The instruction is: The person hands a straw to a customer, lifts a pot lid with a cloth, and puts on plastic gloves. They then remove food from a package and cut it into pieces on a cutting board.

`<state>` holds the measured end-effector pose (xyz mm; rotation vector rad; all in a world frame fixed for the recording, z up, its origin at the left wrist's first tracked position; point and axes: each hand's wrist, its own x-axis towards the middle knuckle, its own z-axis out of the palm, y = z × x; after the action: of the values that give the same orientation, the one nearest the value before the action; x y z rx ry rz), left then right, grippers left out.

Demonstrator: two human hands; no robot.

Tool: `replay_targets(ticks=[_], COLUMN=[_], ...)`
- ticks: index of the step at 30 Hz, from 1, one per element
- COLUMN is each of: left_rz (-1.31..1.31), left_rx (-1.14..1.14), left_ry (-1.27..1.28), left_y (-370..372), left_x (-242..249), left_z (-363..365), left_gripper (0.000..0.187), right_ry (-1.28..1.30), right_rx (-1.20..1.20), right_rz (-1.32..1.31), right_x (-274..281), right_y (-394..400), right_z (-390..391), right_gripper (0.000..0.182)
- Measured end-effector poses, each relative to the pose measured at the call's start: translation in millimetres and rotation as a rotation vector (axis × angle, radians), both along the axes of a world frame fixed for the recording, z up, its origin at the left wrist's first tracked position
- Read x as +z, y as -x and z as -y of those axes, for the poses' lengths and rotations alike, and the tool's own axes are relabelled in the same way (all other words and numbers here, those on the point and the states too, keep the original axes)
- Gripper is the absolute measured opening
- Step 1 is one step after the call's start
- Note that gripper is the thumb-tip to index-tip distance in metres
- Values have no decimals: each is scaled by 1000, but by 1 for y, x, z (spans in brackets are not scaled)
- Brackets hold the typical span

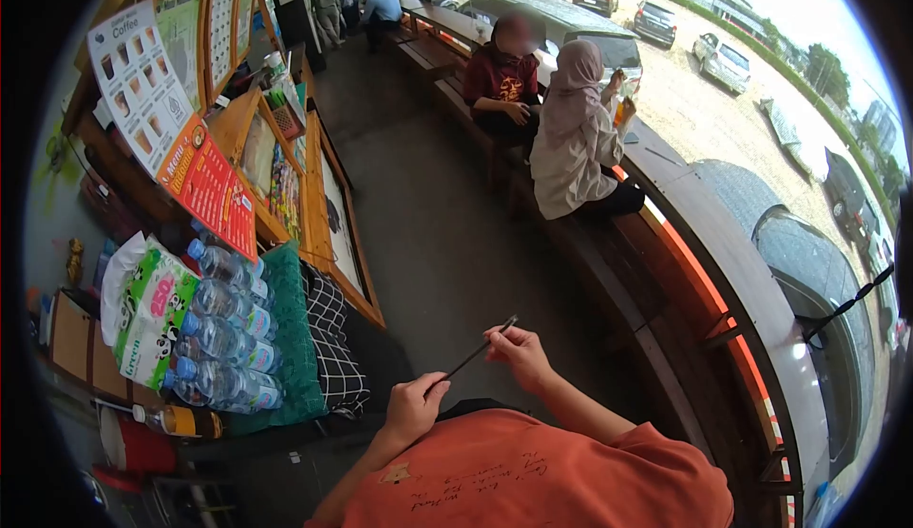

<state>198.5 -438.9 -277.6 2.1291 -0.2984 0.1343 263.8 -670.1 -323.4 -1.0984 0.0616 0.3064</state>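
A thin dark stick (pixel 468 361) runs slantwise between my two hands, in front of my orange shirt (pixel 533 476). My left hand (pixel 415 408) is closed around its lower end. Near the upper end, my right hand (pixel 519 353) pinches it between thumb and fingers, and a short tip sticks out above. Its exact kind is too small to make out. Neither hand touches anything else.
To the left, several water bottles (pixel 223 338) and a tissue pack (pixel 157 314) stand on a green-covered counter (pixel 297 338) below a menu board (pixel 157 90). Two people sit on the bench (pixel 609 271) at right, by a long ledge (pixel 732 243). Others are farther down the aisle (pixel 399 176).
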Motion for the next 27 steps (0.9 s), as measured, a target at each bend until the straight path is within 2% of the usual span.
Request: replay_targets(ticks=[6, 10, 12, 16, 19, 20, 22, 27], left_rz=[-84, -95, -51, -72, -63, -49, -36, -34], left_rx=[11, 54, 57, 93, 113, 127, 147, 229], left_ry=[53, 43, 47, 112, 60, 81, 105, 273], left_y=[4, 2, 2, 6, 2, 2, 1, -2], left_x=[-6, -5, -4, -5, -12, -14, -12, -10], left_z=[-2, -7, -11, -13, -16, -16, -14, -9], left_gripper=[16, 16, 17, 17, 17, 17, 17, 11], right_ry=[-15, -39, 78, 116, 100, 99, -19, -87], right_rx=[168, 271, 317, 312, 198, 200, 32, -48], right_rz=[-18, -3, -25, -25, -68, -75, -86, -175], right_x=[3, -3, -4, -8, -6, -4, 4, -6], right_y=[5, 15, 16, 10, 1, -2, -11, -25], right_z=[-30, -52, -58, -59, -54, -51, -42, -17], right_gripper=[18, 24, 24, 26, 23, 23, 22, 21])
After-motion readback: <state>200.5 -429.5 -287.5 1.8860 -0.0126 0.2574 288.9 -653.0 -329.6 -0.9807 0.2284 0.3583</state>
